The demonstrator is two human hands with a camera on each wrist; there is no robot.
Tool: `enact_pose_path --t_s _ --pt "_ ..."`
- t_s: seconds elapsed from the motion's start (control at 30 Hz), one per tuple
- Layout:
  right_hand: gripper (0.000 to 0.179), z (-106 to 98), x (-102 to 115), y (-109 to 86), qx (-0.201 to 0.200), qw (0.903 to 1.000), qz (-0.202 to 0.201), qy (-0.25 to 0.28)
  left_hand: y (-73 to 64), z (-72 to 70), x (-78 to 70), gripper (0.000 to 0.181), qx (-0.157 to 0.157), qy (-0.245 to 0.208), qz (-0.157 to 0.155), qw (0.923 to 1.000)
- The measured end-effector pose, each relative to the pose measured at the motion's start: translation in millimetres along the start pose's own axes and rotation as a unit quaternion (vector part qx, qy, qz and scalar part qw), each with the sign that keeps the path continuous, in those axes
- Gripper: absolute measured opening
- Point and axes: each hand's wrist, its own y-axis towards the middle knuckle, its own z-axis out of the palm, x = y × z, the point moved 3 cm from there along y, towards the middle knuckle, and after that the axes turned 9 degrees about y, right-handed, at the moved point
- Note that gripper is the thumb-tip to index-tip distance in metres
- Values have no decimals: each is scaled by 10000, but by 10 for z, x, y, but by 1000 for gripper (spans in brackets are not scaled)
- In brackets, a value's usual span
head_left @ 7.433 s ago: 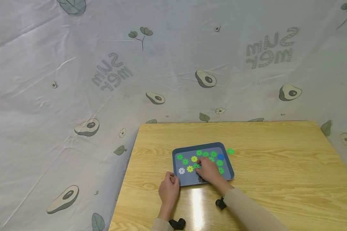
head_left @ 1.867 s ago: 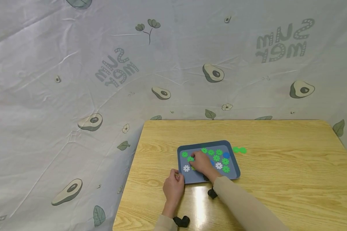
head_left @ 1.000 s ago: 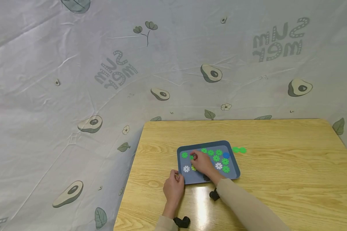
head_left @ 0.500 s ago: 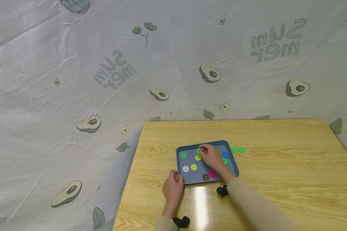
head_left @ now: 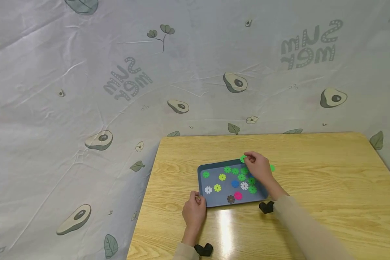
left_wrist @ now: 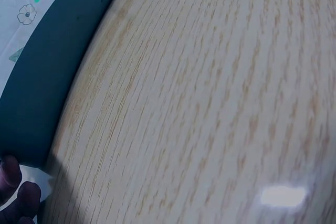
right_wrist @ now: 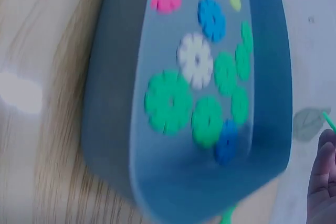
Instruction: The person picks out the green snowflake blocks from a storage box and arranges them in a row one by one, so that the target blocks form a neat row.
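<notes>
My right hand [head_left: 259, 167] pinches a green notched plastic disc [head_left: 243, 159] above the far rim of the blue-grey tray [head_left: 214, 200]. The right wrist view catches the fingers [right_wrist: 323, 174] and the edge of that disc [right_wrist: 329, 121]. At the tray's near left corner, my left hand [head_left: 194, 213] has curled fingers and grips the edge; its fingertips [left_wrist: 27, 195] meet the tray wall [left_wrist: 47, 72]. Lying flat in the tray are several green discs [right_wrist: 169, 102], yellow ones [head_left: 222, 177], white ones [head_left: 208, 190], blue ones [right_wrist: 211, 19], a pink one [head_left: 238, 195] and a brown one [head_left: 230, 199].
Right of the tray, a green disc [head_left: 272, 168] lies on the wooden table [head_left: 328, 180], partly covered by my right hand. A patterned sheet [head_left: 195, 72] hangs behind the table's far edge. Light glares on the table [head_left: 225, 227] in front of the tray.
My right hand has lifted a green disc and carried it right, toward the tray's far right side. Earlier a second green disc joined the one on the table. My left hand stays put.
</notes>
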Motion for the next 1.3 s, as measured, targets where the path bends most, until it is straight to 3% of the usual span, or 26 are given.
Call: enact_pose_path --t_s 0.3,0.5,0.9,1.3 --pt "36 -511 -316 29 -385 9981 475 -47 11 10 4 5 -60 -46 12 10000" --pt "39 -723 -548 8 -397 9966 722 -75 11 -8 -1 7 -6 -74 7 10000" --pt "41 -881 -916 -141 -313 9909 1241 -426 8 27 28 7 7 -73 33 10000" --pt "41 -929 -976 -221 18 9883 1414 -578 -1 60 40 6 -12 -13 145 9999"
